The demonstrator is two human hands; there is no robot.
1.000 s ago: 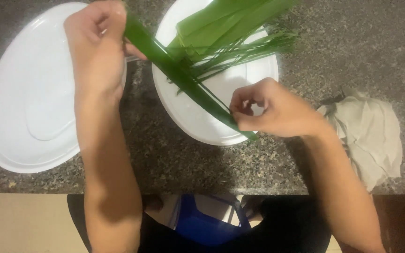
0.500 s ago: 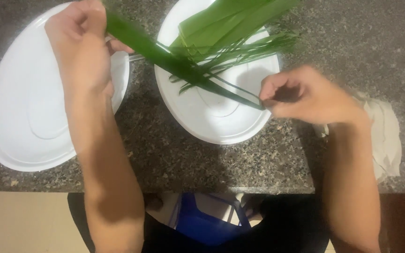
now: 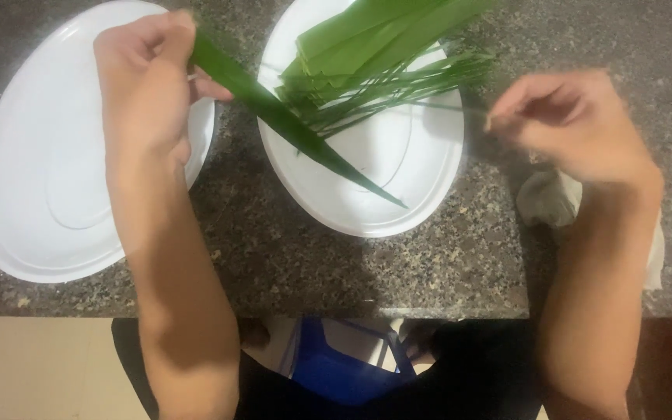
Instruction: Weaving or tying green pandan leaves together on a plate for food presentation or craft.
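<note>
A: Plates first, left to right: what lies at the far left?

B: A white oval plate (image 3: 33, 179) on the speckled granite counter (image 3: 274, 257), its right rim passing under the person's left forearm.

A: And the left hand?

B: The left hand (image 3: 145, 85) is over that plate's upper right rim, fingers curled shut and pinching the wide end of a long green leaf (image 3: 289, 124). The leaf slants down to the right from the fist, crosses the gap between the two plates and narrows to a point over the second white oval plate (image 3: 383, 210).

A: What else is on that second plate?

B: A stack of flat green leaf strips (image 3: 367, 47) on its upper half, running off the top edge of the view. Beside and below them is a loose bundle of thin green leaf slivers (image 3: 398, 93) fanning to the right, past the plate's rim.

A: The right hand, then?

B: The right hand (image 3: 577, 124) is over the counter just right of the second plate, fingertips drawn together in a pinch. It is blurred. A very thin green strand seems to run from the slivers toward its fingertips, but I cannot tell whether it holds it.

A: Anything further right?

B: A crumpled pale cloth (image 3: 554, 198) lies on the counter, partly under the right wrist and forearm.
</note>
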